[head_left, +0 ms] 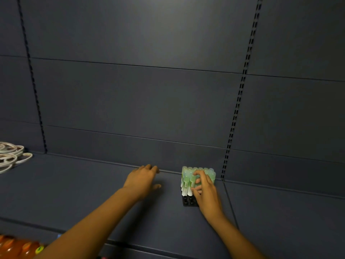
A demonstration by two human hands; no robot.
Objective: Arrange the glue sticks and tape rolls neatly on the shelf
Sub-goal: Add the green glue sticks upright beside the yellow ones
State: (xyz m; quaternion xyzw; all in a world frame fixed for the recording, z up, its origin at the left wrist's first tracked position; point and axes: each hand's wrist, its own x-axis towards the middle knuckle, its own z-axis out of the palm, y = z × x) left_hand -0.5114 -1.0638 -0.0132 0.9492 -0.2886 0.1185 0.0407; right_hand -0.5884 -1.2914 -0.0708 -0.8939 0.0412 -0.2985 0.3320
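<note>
- the glue sticks [188, 181] stand in a tight block on the dark shelf [93, 184], close to the back wall [130, 100] and just left of the slotted upright [237, 101] on the right.
- each stick stands upright, its long axis vertical, with the pale green cap pointing up and the white body below; the rows run from the front of the shelf toward the back wall.
- under the block a black tray [189, 201] with round holes shows at the front, and the sticks sit in it.
- the right hand [206, 193] lies on the front right part of the block; its fingers are bent over the caps and its thumb presses the side of one stick, so it grips the sticks.
- the left hand [142, 179] is well to the left of the block, palm down over the shelf, fingers straight and relaxed, holding nothing.
- the tape rolls [11, 156] lie in a loose pile at the far left of the shelf, flat on their sides, well apart from the glue sticks.
- some orange bottles [16, 247] show at the lower left corner, below the shelf edge.
</note>
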